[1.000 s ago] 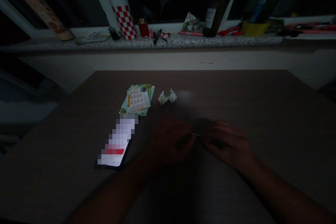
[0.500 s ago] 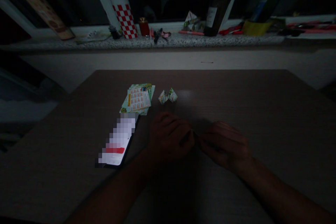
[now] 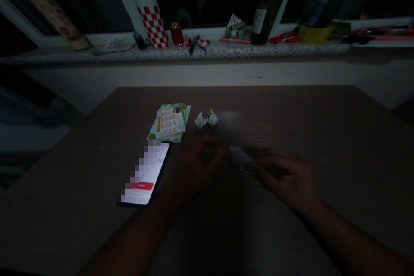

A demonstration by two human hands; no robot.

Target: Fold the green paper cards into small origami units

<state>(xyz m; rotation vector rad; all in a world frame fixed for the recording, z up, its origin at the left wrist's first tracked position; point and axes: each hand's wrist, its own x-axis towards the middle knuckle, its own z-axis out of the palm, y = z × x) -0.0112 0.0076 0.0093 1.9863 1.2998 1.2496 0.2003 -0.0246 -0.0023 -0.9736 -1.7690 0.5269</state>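
Note:
The scene is very dark. My right hand [image 3: 286,177] rests on the brown table [image 3: 323,129], its fingers pinched on a small printed piece of paper [image 3: 241,159] that sticks out to its left. My left hand [image 3: 197,161] hovers just left of that paper and does not touch it. Its fingers are loosely curled and apart, with nothing seen in them. Two small folded paper pieces [image 3: 206,119] lie beyond my hands. A stack of printed leaflets [image 3: 170,123] sits to their left.
A phone [image 3: 145,177] with a lit screen lies left of my left hand. On the stone windowsill [image 3: 97,54] behind stand a red-and-white checked bottle [image 3: 152,23], a small red jar [image 3: 176,33], a dark bottle [image 3: 263,17], a yellow object [image 3: 312,34] and other clutter.
My hands were pinched together on the paper. My left hand has let go and drawn left. The paper now lies more open under my right fingers.

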